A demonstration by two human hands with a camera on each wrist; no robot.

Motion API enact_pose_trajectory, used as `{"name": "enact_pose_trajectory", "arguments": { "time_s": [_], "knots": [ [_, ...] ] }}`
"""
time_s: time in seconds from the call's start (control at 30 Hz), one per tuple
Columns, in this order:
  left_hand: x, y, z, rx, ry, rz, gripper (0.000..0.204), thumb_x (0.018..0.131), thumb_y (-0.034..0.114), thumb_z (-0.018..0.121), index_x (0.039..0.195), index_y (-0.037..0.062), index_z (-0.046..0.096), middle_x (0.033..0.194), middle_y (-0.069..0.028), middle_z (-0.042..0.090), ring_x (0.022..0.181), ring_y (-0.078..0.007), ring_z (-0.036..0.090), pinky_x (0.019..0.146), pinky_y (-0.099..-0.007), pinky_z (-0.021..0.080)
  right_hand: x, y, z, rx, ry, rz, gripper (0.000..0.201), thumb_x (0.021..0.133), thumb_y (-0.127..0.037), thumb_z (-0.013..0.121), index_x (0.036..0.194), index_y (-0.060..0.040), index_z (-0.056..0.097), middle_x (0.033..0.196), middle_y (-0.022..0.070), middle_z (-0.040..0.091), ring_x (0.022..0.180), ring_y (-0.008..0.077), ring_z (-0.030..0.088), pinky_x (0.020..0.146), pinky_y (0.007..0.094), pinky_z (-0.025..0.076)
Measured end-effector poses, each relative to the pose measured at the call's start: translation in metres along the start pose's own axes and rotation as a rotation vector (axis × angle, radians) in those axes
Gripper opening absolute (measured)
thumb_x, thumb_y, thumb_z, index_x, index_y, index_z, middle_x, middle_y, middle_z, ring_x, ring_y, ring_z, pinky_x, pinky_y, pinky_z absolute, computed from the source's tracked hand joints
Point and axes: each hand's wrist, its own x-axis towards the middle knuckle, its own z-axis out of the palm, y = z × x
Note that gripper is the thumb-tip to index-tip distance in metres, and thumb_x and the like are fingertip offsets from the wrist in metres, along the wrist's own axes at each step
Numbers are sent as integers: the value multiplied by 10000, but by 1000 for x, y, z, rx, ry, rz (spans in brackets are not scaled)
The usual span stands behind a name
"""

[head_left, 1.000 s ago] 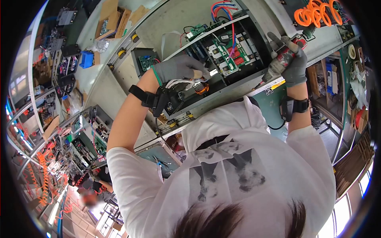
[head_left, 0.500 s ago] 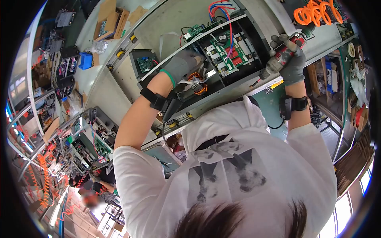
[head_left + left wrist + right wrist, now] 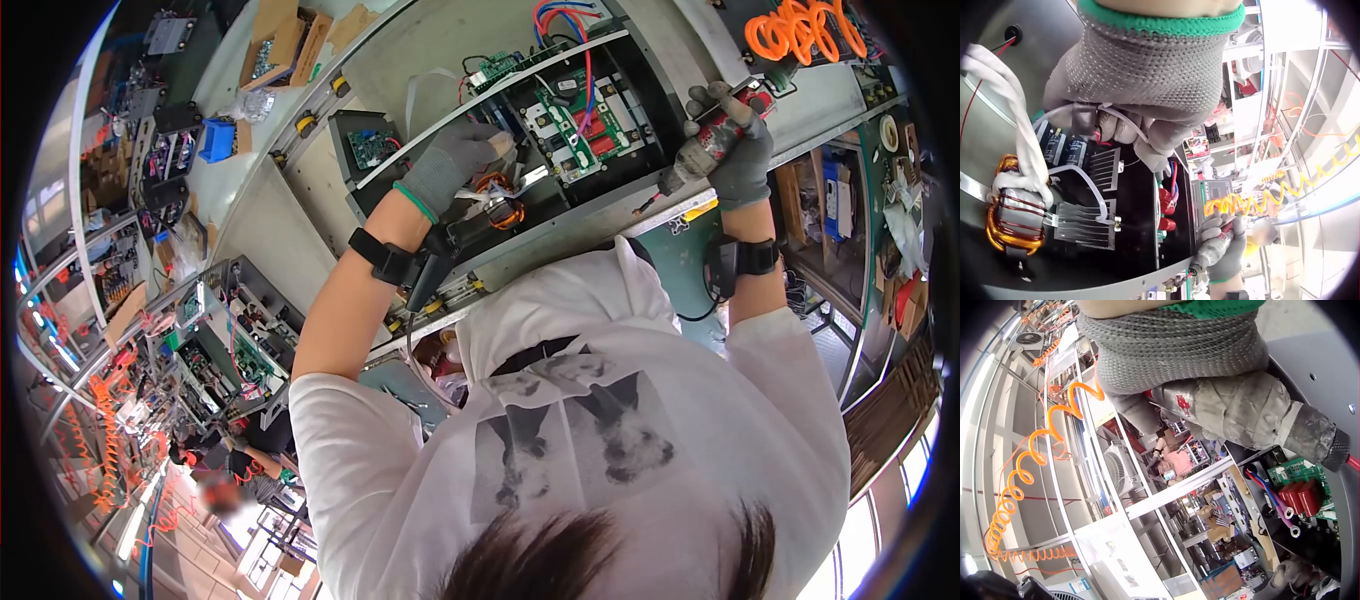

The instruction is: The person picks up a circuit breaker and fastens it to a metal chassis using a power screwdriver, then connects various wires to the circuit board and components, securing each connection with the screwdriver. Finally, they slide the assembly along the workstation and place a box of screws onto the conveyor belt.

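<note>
My left hand [image 3: 455, 165], in a grey knit glove, reaches into the black metal chassis [image 3: 545, 230]. Its fingers curl round a thin pale-sleeved wire [image 3: 1127, 119] above the finned heatsinks [image 3: 1085, 225], with the fingertips close to the circuit board's edge. Below that hand sits a copper-wound coil [image 3: 1019, 219] with thick white-sleeved leads [image 3: 1015, 94]. My right hand [image 3: 742, 165], gloved alike, grips a red power screwdriver [image 3: 705, 150] wrapped in worn grey tape. Its bit points down and left, beyond the chassis's right end. The green board [image 3: 585, 130] carries red components.
Red and blue cables [image 3: 588, 70] rise from the chassis. To its left stands a small box with a green board [image 3: 370, 147]. An orange coiled hose [image 3: 800, 35] hangs at the upper right. Cardboard boxes [image 3: 285, 45] and a blue bin [image 3: 216, 140] lie on the left bench.
My left hand has moved from the coil's white leads deeper into the chassis, and its forearm has shifted right. The coil now shows uncovered. My right hand with the screwdriver has hardly moved.
</note>
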Motion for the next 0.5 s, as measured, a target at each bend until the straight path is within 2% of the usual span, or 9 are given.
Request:
{"name": "enact_pose_trajectory", "arguments": {
  "time_s": [0.13,0.2,0.33,0.4,0.43,0.5],
  "knots": [
    [7,-6,5,54,76,-22,329,871,294,560,923,-21,638,712,-38,551,654,-116,502,571,-254,408,1,2,-2,8,1,-7,314,749,-147,603,1000,37,567,920,197,637,793,286,633,648,357,541],
    [17,-15,8,227,147,-16,308,875,251,544,960,-32,633,757,-55,586,699,-110,536,588,-258,441,1,2,-3,6,3,-10,314,749,-146,602,1001,37,567,920,197,637,791,285,633,647,358,541],
    [1,-13,2,416,28,82,298,896,239,519,1004,-22,613,820,-67,620,736,-118,563,637,-272,461,-1,2,-1,0,28,-14,315,748,-141,601,1003,41,565,916,200,636,790,286,633,641,360,540],
    [-3,-30,-8,345,288,413,415,905,376,483,887,-3,650,781,-173,632,695,-307,589,675,-378,461,0,2,-2,3,21,-12,317,746,-138,600,1002,45,563,914,202,636,788,287,633,638,360,539],
    [-7,-35,-11,348,288,412,415,905,376,483,887,-3,650,781,-173,632,695,-307,589,675,-378,461,0,2,-2,4,18,-14,318,745,-135,600,1002,48,562,911,203,635,787,287,632,635,360,538],
    [-20,-42,-15,768,491,370,468,919,426,425,892,4,626,810,-194,623,802,-359,595,727,-422,454,0,2,-2,7,22,-14,320,742,-133,601,1002,50,560,908,204,634,782,287,631,632,358,535]
  ]
}}
